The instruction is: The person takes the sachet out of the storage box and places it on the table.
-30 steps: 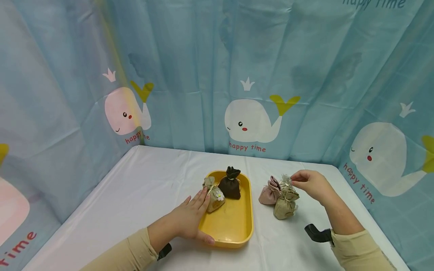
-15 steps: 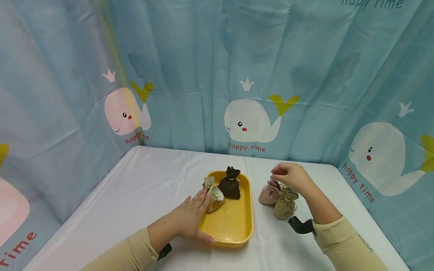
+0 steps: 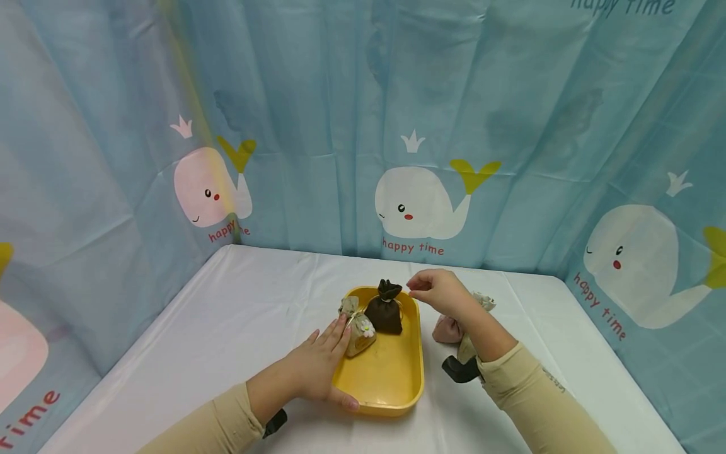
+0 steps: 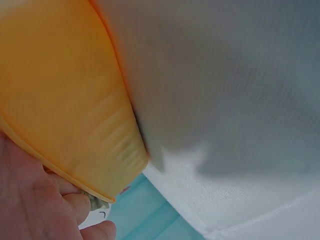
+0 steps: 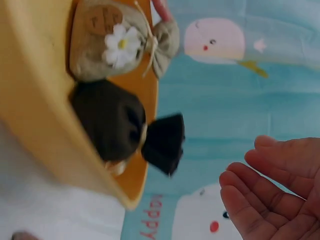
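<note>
A yellow tray [image 3: 381, 372] holds two tied cloth pouches. The beige pouch [image 3: 361, 334] bears a white flower and a brown label; beside it stands the dark brown pouch [image 3: 384, 314]. My left hand [image 3: 317, 369] lies over the tray's left rim, fingers straight out near the beige pouch and thumb at the near rim. Above the tray's far right corner hovers my right hand [image 3: 439, 291], beside the dark pouch's top. In the right wrist view its fingers [image 5: 250, 200] are loosely bent and parted from the thumb, with nothing between them.
Right of the tray, a pink pouch [image 3: 448, 330] and beige pouches [image 3: 484, 301] stand grouped on the white cloth [image 3: 272, 296], partly hidden behind the right forearm. A blue whale-print curtain [image 3: 317, 189] closes off the back and sides.
My right hand has moved left from the pouches on the cloth, past the pink one, to the tray's far right corner. The left hand and the tray have stayed put.
</note>
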Motion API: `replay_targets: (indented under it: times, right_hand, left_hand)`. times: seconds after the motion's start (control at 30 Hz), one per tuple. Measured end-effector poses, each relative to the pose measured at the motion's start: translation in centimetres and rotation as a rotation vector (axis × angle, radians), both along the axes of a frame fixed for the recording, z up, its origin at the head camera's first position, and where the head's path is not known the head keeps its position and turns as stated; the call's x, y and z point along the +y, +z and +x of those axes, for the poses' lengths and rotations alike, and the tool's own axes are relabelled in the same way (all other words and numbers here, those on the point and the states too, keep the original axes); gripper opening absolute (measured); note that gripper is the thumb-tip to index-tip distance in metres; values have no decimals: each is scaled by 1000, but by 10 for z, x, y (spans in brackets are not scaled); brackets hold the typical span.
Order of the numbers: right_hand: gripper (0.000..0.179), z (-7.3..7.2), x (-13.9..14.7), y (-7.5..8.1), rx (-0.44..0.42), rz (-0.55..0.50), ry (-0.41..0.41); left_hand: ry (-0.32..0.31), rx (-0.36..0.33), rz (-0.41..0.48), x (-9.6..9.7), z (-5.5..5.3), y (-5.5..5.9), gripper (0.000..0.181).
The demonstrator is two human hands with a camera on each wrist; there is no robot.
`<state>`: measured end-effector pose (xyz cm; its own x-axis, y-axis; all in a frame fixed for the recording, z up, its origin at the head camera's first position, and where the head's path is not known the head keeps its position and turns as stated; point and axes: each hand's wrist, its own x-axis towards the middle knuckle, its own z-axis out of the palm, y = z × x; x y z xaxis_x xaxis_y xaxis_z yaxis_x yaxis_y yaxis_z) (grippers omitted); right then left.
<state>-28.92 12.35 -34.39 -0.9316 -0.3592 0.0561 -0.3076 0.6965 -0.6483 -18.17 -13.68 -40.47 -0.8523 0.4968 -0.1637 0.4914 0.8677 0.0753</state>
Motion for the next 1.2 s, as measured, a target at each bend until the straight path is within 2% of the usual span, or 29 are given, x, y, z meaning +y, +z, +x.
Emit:
replay_targets:
  times: [0.27, 0.57, 0.77, 0.93, 1.2]
  right_hand:
    - [15, -5, -39, -4, -10, 29, 27]
    - [18, -17, -69, -19, -17, 17, 84]
    - [17, -23, -84, -30, 6, 27, 129]
    - [21, -27, -95, -39, -22, 40, 138]
    - [32, -27, -104, -39, -40, 130, 139]
  left_hand:
    - [6, 2, 6, -1, 0, -2, 128]
    - [2, 3, 6, -1, 0, -1, 128]
    - [1, 2, 13, -1, 1, 0, 128]
    - [2, 1, 12, -1, 1, 0, 128]
    - [-2, 0, 15, -1, 1, 0, 128]
